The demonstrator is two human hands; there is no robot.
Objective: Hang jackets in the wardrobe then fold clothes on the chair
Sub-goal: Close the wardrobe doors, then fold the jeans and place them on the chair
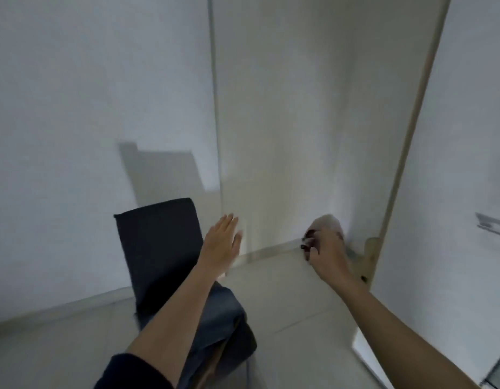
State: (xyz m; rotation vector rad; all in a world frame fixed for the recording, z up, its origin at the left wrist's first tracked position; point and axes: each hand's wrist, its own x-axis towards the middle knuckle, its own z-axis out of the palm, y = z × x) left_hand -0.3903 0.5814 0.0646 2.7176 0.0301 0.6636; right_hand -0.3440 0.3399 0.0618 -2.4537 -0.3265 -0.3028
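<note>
Inside right hand [326, 248], blurred pale object [328, 222], unidentifiable.

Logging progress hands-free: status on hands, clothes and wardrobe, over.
Left hand open, at white wardrobe panel. Right hand curled, blurred, grip unclear. Dark clothes on chair seat. Chair close beside panel.

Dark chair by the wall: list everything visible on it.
The dark navy fabric-covered chair stands upright on the pale floor near the white wall, left of the white wardrobe door. Its flat rectangular backrest looks upholstered. Blue-grey denim-looking clothing lies piled on the seat. The person's left forearm crosses in front; contact unclear. Legs hidden.
</note>
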